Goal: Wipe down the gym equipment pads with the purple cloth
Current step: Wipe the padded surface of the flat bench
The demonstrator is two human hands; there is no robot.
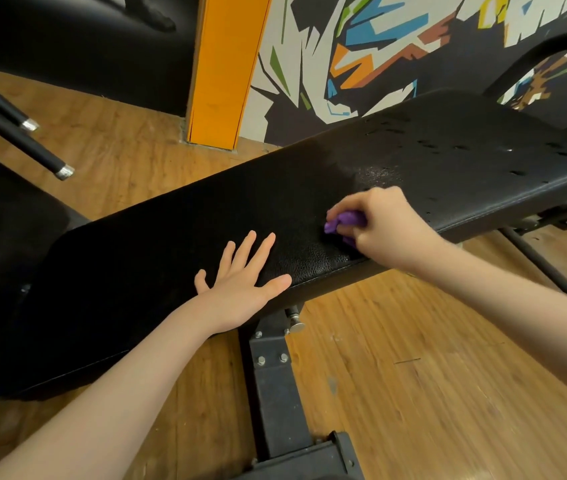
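Note:
A long black bench pad (178, 237) runs from lower left to upper right across the view. My right hand (386, 226) grips a bunched purple cloth (342, 221) and presses it onto the pad near its front edge. Most of the cloth is hidden under my fingers. My left hand (240, 282) lies flat on the pad with fingers spread, left of the cloth. Wet droplets glisten on the pad's far right part (448, 150).
The bench's black metal post and base (275, 393) stand below the pad on a wooden floor (431, 375). Two black bar ends (46, 161) jut in at left. Another black pad (5, 237) sits at far left. An orange pillar (219, 71) and painted wall stand behind.

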